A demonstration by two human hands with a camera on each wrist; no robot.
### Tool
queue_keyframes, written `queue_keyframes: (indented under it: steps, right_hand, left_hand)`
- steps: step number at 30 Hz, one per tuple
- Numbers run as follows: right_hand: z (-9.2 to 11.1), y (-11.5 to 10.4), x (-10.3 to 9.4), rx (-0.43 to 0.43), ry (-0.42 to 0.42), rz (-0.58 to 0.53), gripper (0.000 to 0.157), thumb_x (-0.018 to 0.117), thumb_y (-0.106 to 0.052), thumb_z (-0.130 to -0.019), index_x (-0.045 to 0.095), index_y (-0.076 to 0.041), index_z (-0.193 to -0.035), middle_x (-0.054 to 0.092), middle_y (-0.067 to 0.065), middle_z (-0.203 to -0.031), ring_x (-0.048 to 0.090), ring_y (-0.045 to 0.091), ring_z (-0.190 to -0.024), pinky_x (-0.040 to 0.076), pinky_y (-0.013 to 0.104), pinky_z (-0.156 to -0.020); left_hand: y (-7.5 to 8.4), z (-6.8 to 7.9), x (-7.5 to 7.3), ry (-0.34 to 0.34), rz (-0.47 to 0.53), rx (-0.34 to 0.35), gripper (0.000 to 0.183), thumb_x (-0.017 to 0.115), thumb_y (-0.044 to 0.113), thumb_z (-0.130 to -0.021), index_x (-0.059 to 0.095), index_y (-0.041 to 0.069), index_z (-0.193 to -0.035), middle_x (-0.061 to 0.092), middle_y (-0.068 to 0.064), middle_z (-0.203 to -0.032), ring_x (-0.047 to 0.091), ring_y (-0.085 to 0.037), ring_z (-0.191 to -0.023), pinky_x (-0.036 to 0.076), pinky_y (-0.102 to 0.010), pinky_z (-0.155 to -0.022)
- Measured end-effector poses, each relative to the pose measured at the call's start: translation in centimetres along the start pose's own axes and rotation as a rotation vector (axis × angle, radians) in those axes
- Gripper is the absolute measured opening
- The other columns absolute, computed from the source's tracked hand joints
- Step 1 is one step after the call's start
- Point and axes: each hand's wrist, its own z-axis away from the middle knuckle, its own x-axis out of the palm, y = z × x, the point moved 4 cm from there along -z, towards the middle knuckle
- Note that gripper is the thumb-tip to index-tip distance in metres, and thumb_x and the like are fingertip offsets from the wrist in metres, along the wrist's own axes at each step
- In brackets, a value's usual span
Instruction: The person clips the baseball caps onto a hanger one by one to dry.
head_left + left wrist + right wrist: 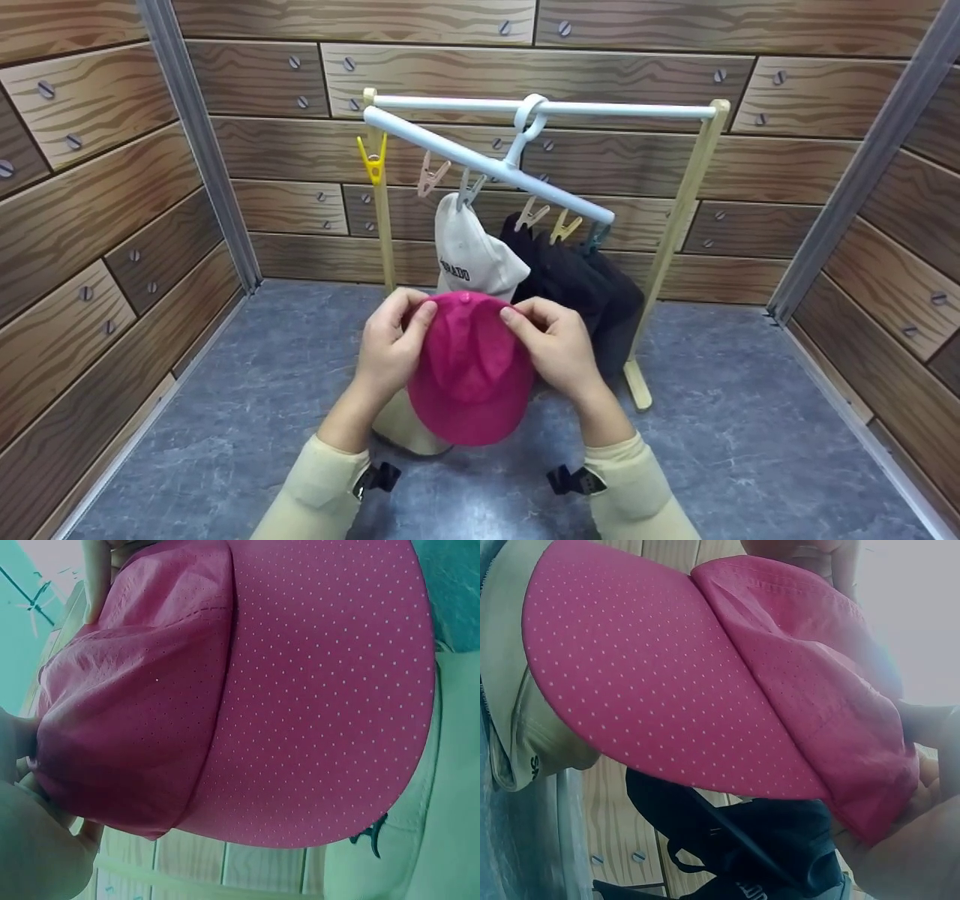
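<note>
A pink cap [469,375] is held up between both hands, brim downward. On its left edge near the top, my left hand [390,345] pinches the fabric between thumb and fingers. My right hand [559,341] pinches the opposite edge the same way. White dots cover the brim [322,690] in the left wrist view. Behind it, a white cap [476,244] with dark lettering hangs from a grey clothespin [470,187] on a white hanger [457,154]. Dark caps [574,281] hang from clothespins to the right. A peach clothespin [431,178] and a yellow clothespin [373,166] hold nothing.
A wooden rack with a white rod [622,109] carries the hanger, which slants down to the right. Partly hidden below the pink cap, a beige cap [409,424] lies on the grey floor [750,435]. Wood-patterned walls [480,82] enclose the space.
</note>
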Motion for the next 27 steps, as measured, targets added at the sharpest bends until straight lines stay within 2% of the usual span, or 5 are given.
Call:
queue_keyframes:
  steps: [7, 14, 27]
  right_hand:
    - [-0.1, -0.4, -0.7, -0.019, 0.047, -0.013, 0.015, 0.084, -0.017, -0.102, 0.082, -0.008, -0.090, 0.067, 0.001, -0.074, 0.057, 0.010, -0.068, 0.045, 0.022, -0.062]
    - [-0.1, -0.7, -0.9, -0.032, 0.072, -0.049, 0.015, 0.083, -0.015, -0.101, 0.082, -0.006, -0.090, 0.069, 0.003, -0.074, 0.059, 0.010, -0.068, 0.047, 0.022, -0.061]
    - [-0.7, -0.5, -0.7, -0.053, 0.104, -0.073, 0.017, 0.083, -0.016, -0.102, 0.082, -0.005, -0.089, 0.068, 0.004, -0.073, 0.058, 0.011, -0.066, 0.046, 0.022, -0.060]
  left_hand:
    - [0.7, -0.6, 0.6, 0.014, 0.019, -0.006, 0.007, 0.071, 0.007, -0.109, 0.074, 0.004, -0.104, 0.071, -0.004, -0.094, 0.061, -0.015, -0.085, 0.050, -0.028, -0.079]
    - [1.1, -0.9, 0.9, 0.023, 0.058, -0.011, 0.007, 0.071, 0.007, -0.108, 0.074, 0.003, -0.103, 0.071, -0.004, -0.092, 0.060, -0.015, -0.081, 0.049, -0.027, -0.075]
    - [1.5, -2.2, 0.9, 0.027, 0.042, 0.002, 0.008, 0.072, 0.009, -0.108, 0.075, 0.003, -0.103, 0.070, -0.003, -0.089, 0.057, -0.015, -0.078, 0.047, -0.027, -0.073]
